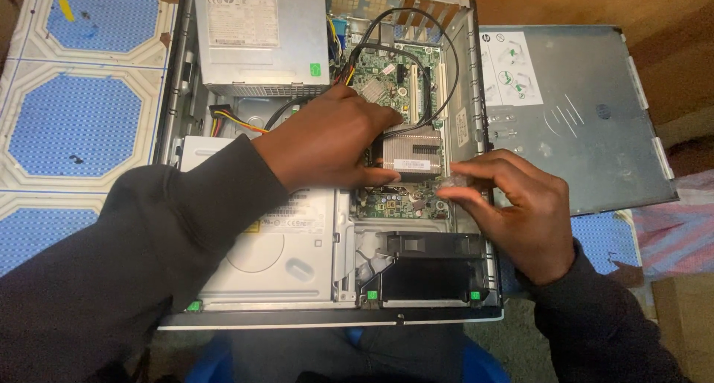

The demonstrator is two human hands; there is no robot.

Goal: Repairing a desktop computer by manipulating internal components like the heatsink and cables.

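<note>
Inside the open case [172, 93], toward its right side, your left hand [327, 141] lies over the board [387, 71], its grip loosely curled, fingertips touching the left edge of the metal heatsink [413, 154] without clasping it. The heatsink sits on the board between the power supply [256, 33] at the far edge and the black fan [431, 245] near you. At the case's right wall, your right hand [520, 212] pinches a small clear piece [455, 182]. Beyond it lies the side panel [580, 115].
</note>
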